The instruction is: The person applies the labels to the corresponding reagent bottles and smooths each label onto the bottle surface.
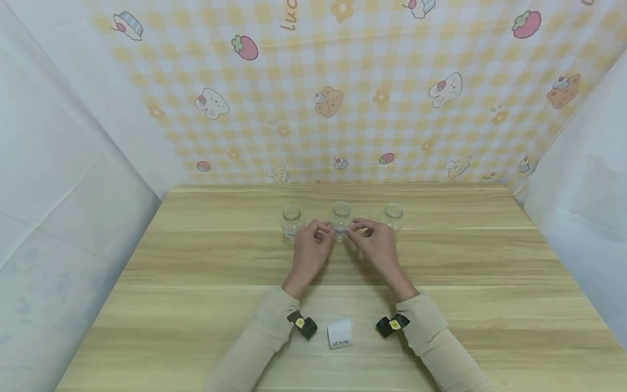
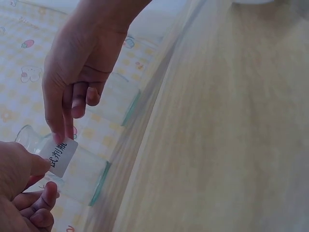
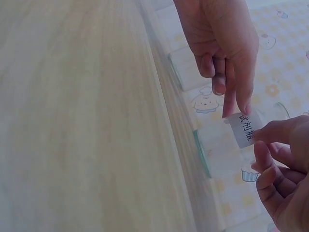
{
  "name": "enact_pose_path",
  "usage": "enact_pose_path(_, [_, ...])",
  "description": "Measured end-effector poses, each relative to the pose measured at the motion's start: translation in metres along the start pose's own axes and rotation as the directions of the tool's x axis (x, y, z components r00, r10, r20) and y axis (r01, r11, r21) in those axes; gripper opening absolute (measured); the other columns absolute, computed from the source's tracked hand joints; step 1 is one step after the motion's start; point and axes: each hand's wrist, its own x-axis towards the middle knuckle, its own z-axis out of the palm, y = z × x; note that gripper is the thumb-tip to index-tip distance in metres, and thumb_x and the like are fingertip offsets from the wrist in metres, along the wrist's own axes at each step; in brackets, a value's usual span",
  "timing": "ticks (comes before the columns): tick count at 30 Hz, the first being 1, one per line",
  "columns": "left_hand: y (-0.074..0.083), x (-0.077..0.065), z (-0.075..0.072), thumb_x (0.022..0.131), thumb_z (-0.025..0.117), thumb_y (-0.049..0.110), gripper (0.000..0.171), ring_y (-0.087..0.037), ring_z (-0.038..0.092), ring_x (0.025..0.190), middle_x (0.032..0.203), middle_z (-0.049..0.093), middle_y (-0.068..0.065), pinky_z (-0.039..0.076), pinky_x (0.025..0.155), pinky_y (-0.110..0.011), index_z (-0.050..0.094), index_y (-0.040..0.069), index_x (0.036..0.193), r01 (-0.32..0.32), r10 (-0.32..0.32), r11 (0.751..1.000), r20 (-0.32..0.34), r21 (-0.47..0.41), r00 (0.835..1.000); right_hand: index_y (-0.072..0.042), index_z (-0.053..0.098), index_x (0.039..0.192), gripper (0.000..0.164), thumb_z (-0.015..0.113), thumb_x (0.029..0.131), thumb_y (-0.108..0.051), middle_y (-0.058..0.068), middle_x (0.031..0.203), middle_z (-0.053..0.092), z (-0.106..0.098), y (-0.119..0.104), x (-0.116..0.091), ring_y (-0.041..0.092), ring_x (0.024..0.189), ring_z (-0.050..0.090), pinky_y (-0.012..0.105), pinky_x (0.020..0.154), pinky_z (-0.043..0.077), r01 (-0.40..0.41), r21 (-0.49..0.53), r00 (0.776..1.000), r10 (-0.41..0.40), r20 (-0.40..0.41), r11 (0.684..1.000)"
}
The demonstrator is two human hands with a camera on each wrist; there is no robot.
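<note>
Label (image 2: 63,157), white with black characters, is mid-frame in the head view, at the front of the middle jar (image 1: 340,216); can't tell if it's stuck down. Left hand (image 1: 312,249) fingers pinch its left end, right hand (image 1: 379,246) fingers the right end. Left jar (image 1: 292,219) and right jar (image 1: 393,216) flank it on the surface (image 1: 196,305). White paper (image 1: 340,333) with writing lies lower centre of the frame.

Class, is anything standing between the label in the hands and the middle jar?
Nothing visible: the left hand and right hand pinch the label directly before the middle jar; the left jar and right jar stand to either side.
</note>
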Motion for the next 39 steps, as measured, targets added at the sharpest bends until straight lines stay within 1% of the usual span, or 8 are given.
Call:
enact_pose_path(5, [0.0001, -0.0001, 0.0004, 0.098, 0.073, 0.014, 0.013, -0.018, 0.068, 0.077, 0.119, 0.075, -0.015, 0.056, 0.068, -0.028, 0.068, 0.004, 0.092, -0.002, 0.002, 1.000, -0.003, 0.001, 1.000, 0.001, 0.076, 0.090, 0.014, 0.083, 0.088, -0.010, 0.020, 0.120, 0.073, 0.0003, 0.0017, 0.0003, 0.028, 0.058, 0.070, 0.019, 0.043, 0.044, -0.007, 0.042, 1.000, 0.007, -0.008, 0.999])
enact_pose_path(10, [0.0000, -0.0004, 0.0003, 0.098, 0.072, 0.013, 0.013, -0.019, 0.068, 0.077, 0.119, 0.074, -0.016, 0.056, 0.070, -0.029, 0.067, 0.003, 0.092, -0.012, 0.012, 1.000, 0.000, 0.004, 1.000, 0.001, 0.066, 0.091, 0.023, 0.086, 0.086, -0.010, 0.019, 0.116, 0.075, -0.0004, 0.0029, -0.0001, 0.025, 0.059, 0.070, 0.019, 0.044, 0.046, -0.003, 0.090, 1.000, 0.004, -0.018, 0.996])
enact_pose_path(13, [0.0000, -0.0009, 0.0002, 0.098, 0.072, 0.012, 0.013, -0.020, 0.068, 0.077, 0.120, 0.074, -0.017, 0.056, 0.070, -0.029, 0.066, 0.003, 0.092, -0.021, 0.021, 1.000, 0.001, 0.004, 1.000, 0.000, 0.064, 0.090, 0.025, 0.086, 0.085, -0.011, 0.019, 0.115, 0.075, -0.0007, 0.0041, 0.0000, 0.023, 0.058, 0.070, 0.020, 0.045, 0.047, 0.007, 0.086, 1.000, -0.006, -0.021, 0.996])
enact_pose_path(19, [-0.0002, -0.0021, -0.0002, 0.098, 0.072, 0.009, 0.012, -0.021, 0.067, 0.077, 0.120, 0.074, -0.018, 0.056, 0.069, -0.028, 0.065, 0.002, 0.091, -0.034, 0.034, 0.999, 0.000, 0.008, 0.999, 0.002, 0.064, 0.089, 0.019, 0.082, 0.087, -0.001, 0.023, 0.113, 0.074, -0.0016, 0.0047, -0.0004, 0.020, 0.055, 0.068, 0.018, 0.049, 0.050, 0.020, 0.093, 1.000, -0.019, -0.014, 0.995])
enact_pose_path(23, [-0.0002, -0.0014, -0.0004, 0.097, 0.073, 0.008, 0.010, -0.021, 0.068, 0.078, 0.119, 0.074, -0.018, 0.056, 0.068, -0.027, 0.066, 0.003, 0.091, -0.031, 0.031, 0.999, -0.001, 0.013, 1.000, 0.004, 0.064, 0.090, 0.015, 0.079, 0.088, 0.003, 0.025, 0.113, 0.074, -0.0033, 0.0035, -0.0006, 0.020, 0.053, 0.066, 0.017, 0.048, 0.048, 0.018, 0.095, 1.000, -0.017, -0.007, 0.995])
enact_pose_path(30, [-0.0019, -0.0007, -0.0014, 0.092, 0.078, 0.008, 0.015, -0.022, 0.070, 0.078, 0.118, 0.074, -0.018, 0.059, 0.069, -0.030, 0.064, 0.005, 0.090, -0.026, 0.026, 1.000, 0.003, -0.017, 1.000, 0.001, 0.064, 0.092, 0.017, 0.080, 0.088, -0.002, 0.020, 0.115, 0.075, -0.0046, 0.0037, -0.0002, 0.030, 0.057, 0.070, 0.020, 0.043, 0.041, 0.009, 0.093, 1.000, -0.009, 0.009, 0.996])
enact_pose_path(36, [-0.0034, 0.0001, -0.0009, 0.094, 0.073, 0.002, 0.013, -0.023, 0.070, 0.074, 0.116, 0.075, -0.018, 0.059, 0.067, -0.029, 0.062, 0.004, 0.087, -0.047, 0.047, 0.999, -0.015, 0.014, 0.999, 0.002, 0.064, 0.091, 0.013, 0.077, 0.090, 0.002, 0.022, 0.115, 0.074, -0.0051, 0.0026, -0.0001, 0.037, 0.057, 0.069, 0.018, 0.041, 0.038, 0.017, 0.087, 1.000, -0.018, 0.013, 0.996])
enact_pose_path(39, [-0.0023, 0.0005, -0.0011, 0.093, 0.074, 0.001, 0.013, -0.023, 0.071, 0.074, 0.114, 0.075, -0.019, 0.059, 0.066, -0.030, 0.062, 0.004, 0.087, -0.051, 0.051, 0.999, -0.018, 0.002, 0.999, 0.003, 0.065, 0.092, 0.013, 0.077, 0.089, 0.003, 0.021, 0.115, 0.074, -0.0055, 0.0015, 0.0000, 0.036, 0.057, 0.069, 0.018, 0.041, 0.039, 0.020, 0.080, 1.000, -0.022, 0.018, 0.997])
